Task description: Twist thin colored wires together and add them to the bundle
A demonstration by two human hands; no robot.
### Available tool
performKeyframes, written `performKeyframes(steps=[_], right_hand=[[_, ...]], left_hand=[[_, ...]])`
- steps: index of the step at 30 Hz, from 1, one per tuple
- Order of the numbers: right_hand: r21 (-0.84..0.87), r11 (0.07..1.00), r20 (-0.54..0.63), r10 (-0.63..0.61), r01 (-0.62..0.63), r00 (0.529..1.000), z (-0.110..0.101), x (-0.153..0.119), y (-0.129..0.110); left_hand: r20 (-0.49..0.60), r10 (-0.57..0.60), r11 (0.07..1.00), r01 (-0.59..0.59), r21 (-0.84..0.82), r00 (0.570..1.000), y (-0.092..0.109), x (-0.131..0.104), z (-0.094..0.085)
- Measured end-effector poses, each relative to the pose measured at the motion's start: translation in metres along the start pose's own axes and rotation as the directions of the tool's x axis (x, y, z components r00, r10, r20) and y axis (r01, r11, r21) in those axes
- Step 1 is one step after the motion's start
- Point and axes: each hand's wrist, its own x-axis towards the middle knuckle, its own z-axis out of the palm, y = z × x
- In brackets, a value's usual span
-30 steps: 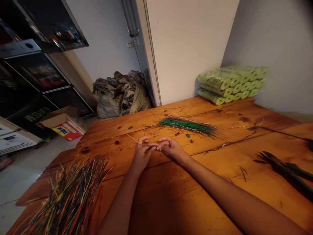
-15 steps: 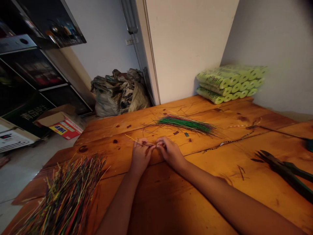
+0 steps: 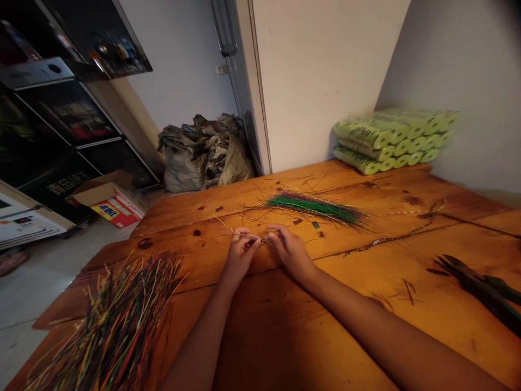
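My left hand (image 3: 241,255) is closed in a pinch on a few thin coloured wires (image 3: 223,223), and one yellowish end sticks out up and left. My right hand (image 3: 293,254) is just to the right, its thumb and curled fingers at the other end of the wires, with the index finger slightly raised. A small gap separates the two hands. Beyond them a bundle of mostly green wires (image 3: 315,206) lies on the wooden table (image 3: 366,282). A large pile of multicoloured wires (image 3: 122,320) spreads at the near left.
Dark-handled pliers (image 3: 476,282) lie at the right edge, near short wire scraps (image 3: 409,292). A beaded strand (image 3: 386,238) stretches across the right side. Stacked green rolls (image 3: 391,141) sit at the back. Sacks (image 3: 203,155) and an open carton (image 3: 116,203) stand beyond the table.
The view has shifted a little, so everything sits slightly further right. My hands have parted slightly, and my right index finger has lifted from the wires.
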Motion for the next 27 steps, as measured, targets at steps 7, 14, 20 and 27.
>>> performKeyframes(steps=[7,14,20,27], right_hand=[[0.276,0.933,0.198,0.179,-0.23,0.964,0.0,0.008,0.007],[0.285,0.933,0.24,0.154,-0.221,0.959,0.003,0.007,0.017],[0.006,0.999,0.166,0.048,-0.05,0.985,0.001,0.002,0.009],[0.106,0.993,0.159,0.03,-0.047,0.987,0.001,0.003,0.009]], left_hand=[[-0.022,0.087,0.992,-0.085,0.09,0.996,-0.005,-0.001,0.0],[0.009,0.099,0.99,-0.1,0.096,0.995,-0.004,0.0,-0.002],[0.029,0.136,0.983,-0.138,0.123,0.99,-0.003,-0.001,0.0],[-0.011,0.206,0.958,-0.2,0.205,0.978,-0.003,-0.001,0.002]])
